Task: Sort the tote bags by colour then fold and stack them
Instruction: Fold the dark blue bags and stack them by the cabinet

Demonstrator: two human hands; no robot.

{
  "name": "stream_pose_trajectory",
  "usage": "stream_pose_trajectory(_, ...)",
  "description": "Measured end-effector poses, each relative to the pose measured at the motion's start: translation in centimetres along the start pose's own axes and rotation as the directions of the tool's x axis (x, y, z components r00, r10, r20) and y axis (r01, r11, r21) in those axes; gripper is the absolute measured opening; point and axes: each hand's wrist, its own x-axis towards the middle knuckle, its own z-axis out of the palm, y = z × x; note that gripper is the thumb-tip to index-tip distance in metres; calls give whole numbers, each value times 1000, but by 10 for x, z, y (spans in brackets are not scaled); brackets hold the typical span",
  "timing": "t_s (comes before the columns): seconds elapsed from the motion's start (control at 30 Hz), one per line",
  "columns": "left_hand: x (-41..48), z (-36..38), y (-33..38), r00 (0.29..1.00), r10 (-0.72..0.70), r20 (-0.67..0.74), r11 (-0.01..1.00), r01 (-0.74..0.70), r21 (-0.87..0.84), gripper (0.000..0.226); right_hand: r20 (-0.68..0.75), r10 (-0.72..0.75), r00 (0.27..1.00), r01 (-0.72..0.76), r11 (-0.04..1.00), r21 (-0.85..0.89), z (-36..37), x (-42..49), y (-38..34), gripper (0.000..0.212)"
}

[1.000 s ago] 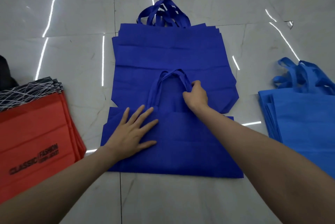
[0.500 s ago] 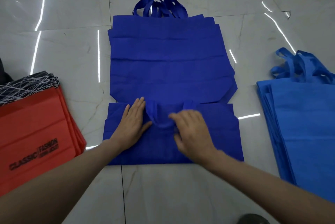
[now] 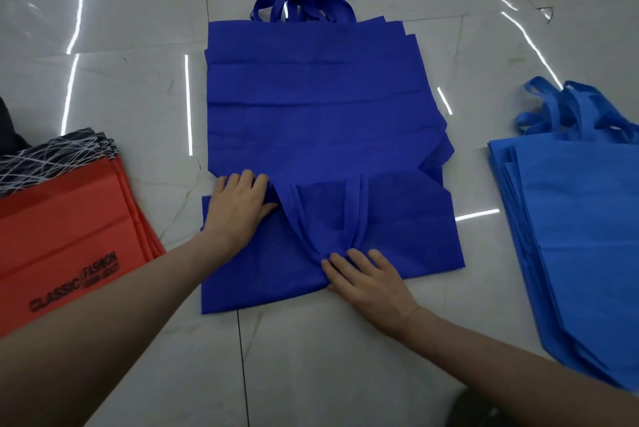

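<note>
Head view: the dark blue tote bag is laid on the floor over the near end of the dark blue pile. Its handles are pressed flat by the right hand, grip wide. The grip of the left hand cannot be told. Soft, light cloth is guessed; edges are best held.

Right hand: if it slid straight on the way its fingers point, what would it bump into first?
The folded-down handle loop of the dark blue bag; the fingers of the right hand touch its end. Beyond it, roughly, lies the left hand.
</note>
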Motion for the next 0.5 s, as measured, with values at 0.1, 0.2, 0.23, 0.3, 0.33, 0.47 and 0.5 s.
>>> stream_pose_trajectory(0.1, -8, -9, -1, 990, -40, 136, 991, 56, -122, 41, 64, 8, 998, -6, 1000, -29, -6, -10, 22, 38)
stream_pose_trajectory(0.2, -13, -17, -7, 910, 62, 411, 886, 139, -442, 33, 261, 81, 962, -88, 996, 16, -12, -26, 38, 43)
stream_pose_trajectory(0.23, -14, -21, -8, 855, 120, 505, 820, 201, -535, 29, 337, 100, 936, -118, 992, 34, -16, -29, 39, 48)
stream_pose_trajectory(0.3, -21, -29, -6, 727, 186, 661, 619, 436, -654, 20, 465, 130, 876, -166, 985, 38, -23, -32, 36, 65)
stream_pose_trajectory(0.33, -24, -31, -5, 669, 206, 714, 513, 548, -661, 18, 496, 148, 856, -190, 981, 36, -26, -32, 32, 68)
stream_pose_trajectory(0.47, -30, -27, -4, 603, 263, 753, 356, 665, -657, 22, 500, 189, 845, -250, 967, 58, -33, -33, 17, 62)
stream_pose_trajectory(0.5, -29, -27, -2, 598, 273, 753, 344, 671, -657, 24, 499, 185, 847, -249, 966, 65, -34, -36, 13, 60)
